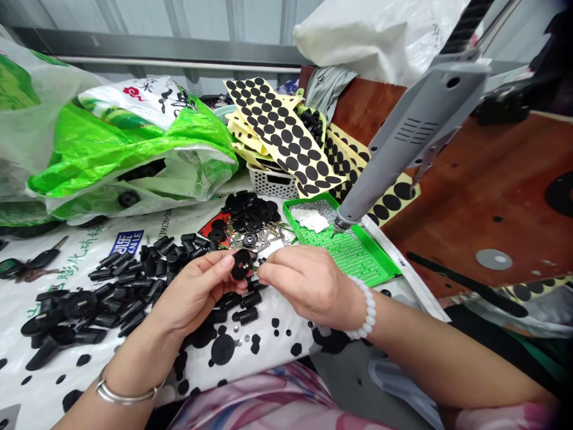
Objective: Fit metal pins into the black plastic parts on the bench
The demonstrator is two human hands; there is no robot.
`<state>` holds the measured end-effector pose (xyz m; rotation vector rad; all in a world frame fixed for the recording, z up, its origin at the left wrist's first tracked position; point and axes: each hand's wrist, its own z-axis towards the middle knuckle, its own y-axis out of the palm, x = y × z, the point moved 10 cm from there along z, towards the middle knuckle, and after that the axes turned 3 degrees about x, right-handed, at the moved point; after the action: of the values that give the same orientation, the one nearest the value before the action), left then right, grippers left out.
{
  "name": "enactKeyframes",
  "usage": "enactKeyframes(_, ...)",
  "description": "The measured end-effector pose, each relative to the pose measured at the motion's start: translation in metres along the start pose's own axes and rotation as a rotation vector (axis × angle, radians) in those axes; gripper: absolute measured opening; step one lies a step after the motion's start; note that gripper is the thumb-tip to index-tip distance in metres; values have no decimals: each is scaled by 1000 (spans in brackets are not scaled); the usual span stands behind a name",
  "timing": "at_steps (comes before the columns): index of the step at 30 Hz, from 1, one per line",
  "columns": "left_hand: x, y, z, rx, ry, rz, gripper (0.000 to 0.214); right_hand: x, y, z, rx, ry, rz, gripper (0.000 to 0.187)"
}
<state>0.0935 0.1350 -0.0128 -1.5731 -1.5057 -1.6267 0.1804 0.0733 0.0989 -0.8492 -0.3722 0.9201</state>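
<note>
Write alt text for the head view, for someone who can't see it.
A person's left hand holds a round black part, the right hand close beside it. Black cylinders lie scattered to the left; a grey tool points down at a green tray to the right.

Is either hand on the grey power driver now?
No, the grey power driver points at the green tray; the left hand holds a round black part, right hand beside it.
</note>
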Motion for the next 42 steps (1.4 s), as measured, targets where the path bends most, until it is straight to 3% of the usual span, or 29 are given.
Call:
enactKeyframes(5, -10, -5, 2, 28, -34, 64, 29, -10, 2, -3, 33, -87, -37, 41)
enactKeyframes(15, -10, -9, 1, 87, -39, 153, 35, -17, 5, -9, 79, -157, -6, 29)
enactKeyframes(22, -10, 0, -3, 10, -57, 95, 33, 11, 11, -14, 83, 84, 364, 17)
enactKeyframes(27, -11, -1, -2, 14, -56, 53, 29, 27, 16, -17, 102, 253, 456, 13)
enactKeyframes(42, -21, 3, -2, 21, -88, 14, 30, 18, 23, -17, 106, 219, 332, 16)
